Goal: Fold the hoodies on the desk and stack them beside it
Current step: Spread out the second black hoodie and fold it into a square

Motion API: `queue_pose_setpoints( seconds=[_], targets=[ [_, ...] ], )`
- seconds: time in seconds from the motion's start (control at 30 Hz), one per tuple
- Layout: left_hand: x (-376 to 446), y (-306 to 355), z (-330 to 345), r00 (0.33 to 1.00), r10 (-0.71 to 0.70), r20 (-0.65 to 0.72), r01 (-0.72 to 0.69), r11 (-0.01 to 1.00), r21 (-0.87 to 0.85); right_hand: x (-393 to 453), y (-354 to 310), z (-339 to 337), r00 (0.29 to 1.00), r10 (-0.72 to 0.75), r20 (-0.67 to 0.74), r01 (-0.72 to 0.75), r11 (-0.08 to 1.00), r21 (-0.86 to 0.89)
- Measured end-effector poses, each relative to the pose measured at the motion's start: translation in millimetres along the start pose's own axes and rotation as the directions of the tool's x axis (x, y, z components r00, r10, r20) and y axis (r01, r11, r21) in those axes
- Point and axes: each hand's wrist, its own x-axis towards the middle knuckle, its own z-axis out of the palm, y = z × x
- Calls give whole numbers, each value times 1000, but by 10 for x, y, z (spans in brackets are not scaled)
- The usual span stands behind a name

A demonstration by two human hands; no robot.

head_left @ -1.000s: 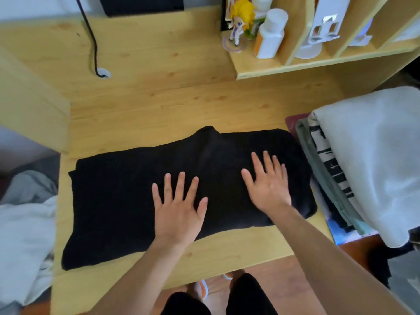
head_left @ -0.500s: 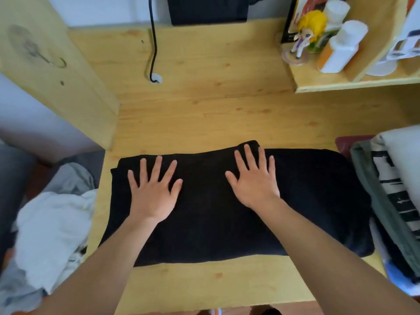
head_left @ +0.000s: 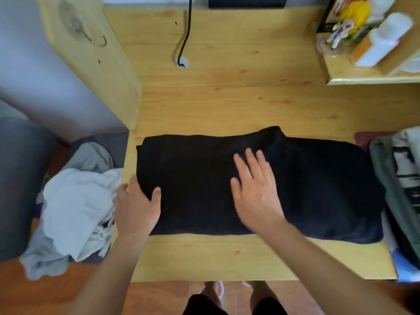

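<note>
A black hoodie (head_left: 318, 185), folded into a long band, lies across the wooden desk (head_left: 227, 98) near its front edge. My left hand (head_left: 136, 208) is at the hoodie's left end, fingers tucked under the edge and thumb on top, gripping it. My right hand (head_left: 256, 189) rests flat on the middle of the hoodie, fingers spread. A stack of folded garments (head_left: 400, 178) sits at the desk's right end, partly cut off by the frame.
A heap of white and grey clothes (head_left: 75, 205) lies beside the desk on the left. A black cable (head_left: 185, 35) enters a hole at the desk's back. A shelf (head_left: 363, 79) with a figurine and bottles stands at the back right. A wooden side panel (head_left: 95, 60) rises at left.
My left hand slid left off the top of the hoodie and took hold of its left edge. My right hand stayed flat on the hoodie's middle. The view shifted left.
</note>
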Motion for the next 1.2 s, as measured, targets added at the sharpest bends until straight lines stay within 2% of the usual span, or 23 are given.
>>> queue_pose_setpoints(
  seconds=[0.07, 0.17, 0.23, 0.3, 0.37, 0.43, 0.47, 0.53, 0.6, 0.7, 0.8, 0.87, 0.9, 0.93, 0.97, 1.0, 1.03, 1.07, 1.1, 1.13, 1.17, 1.2],
  targets=[
    [-73, -132, 10, 993, -82, 86, 83, 997, 0, -360, -126, 126, 999, 19, 35, -16, 995, -100],
    [-47, -93, 17, 979, -135, 153, 126, 990, 68, -487, -50, 411, 973, 142, 184, -91, 960, -263],
    [-6, -43, 13, 960, -169, 222, 172, 985, 7, -448, -25, 508, 958, 173, 230, -98, 948, -303],
    [48, -24, -45, 922, -212, 324, 266, 955, -132, -425, -73, 503, 948, 193, 252, -110, 945, -310],
    [68, -31, -189, 840, -244, 484, 446, 819, -360, -416, -118, 411, 938, 176, 300, -84, 951, -297],
    [43, -84, -426, 770, -225, 597, 576, 649, -498, -387, -91, 241, 922, 80, 380, 18, 969, -246],
    [37, -147, -549, 772, -193, 606, 578, 609, -543, -384, -61, 136, 917, 32, 398, 57, 976, -209],
    [29, -288, -797, 800, -129, 585, 545, 562, -622, -422, 52, -23, 952, -24, 305, 92, 973, -210],
    [-8, -406, -1040, 803, -83, 591, 549, 492, -676, -514, 178, -21, 970, 4, 244, 65, 959, -275],
    [-153, -372, -1326, 780, 26, 625, 563, 406, -720, -635, 166, 161, 938, 66, 339, 29, 963, -268],
    [-381, 15, -1492, 781, 202, 592, 508, 347, -788, -600, 50, 227, 929, 78, 362, 7, 974, -228],
    [-568, 397, -1487, 801, 313, 510, 419, 315, -852, -539, 90, 170, 924, 56, 379, -3, 990, -138],
    [-667, 601, -1452, 811, 359, 463, 365, 307, -879, -503, 150, 124, 914, 41, 404, -33, 999, -28],
    [-779, 822, -1393, 812, 403, 423, 311, 314, -897, -465, 233, 43, 896, 28, 442, -110, 981, 160],
    [-910, 1043, -1318, 807, 441, 392, 251, 345, -904, -427, 311, -119, 869, 35, 494, -270, 870, 413],
    [-1041, 1250, -1211, 805, 467, 366, 176, 401, -899, -399, 425, -295, 834, 36, 550, -444, 636, 631],
    [-1171, 1452, -1088, 804, 488, 339, 81, 475, -876, -393, 564, -482, 836, 43, 547, -521, 376, 766],
    [-1304, 1636, -953, 800, 509, 318, -11, 543, -840, -398, 758, -653, 851, 137, 508, -526, 216, 823],
    [-1436, 1802, -807, 800, 517, 306, -83, 599, -796, -408, 963, -803, 838, 265, 478, -527, 160, 835],
    [-1562, 1953, -646, 805, 511, 303, -129, 647, -751, -425, 1186, -890, 797, 389, 462, -560, 194, 805],
    [-1686, 2090, -453, 815, 494, 303, -158, 691, -705, -450, 1383, -939, 746, 468, 473, -618, 224, 753],
    [-1819, 2223, -254, 830, 471, 298, -183, 735, -652, -484, 1576, -926, 709, 469, 526, -672, 225, 705]
  ],
)
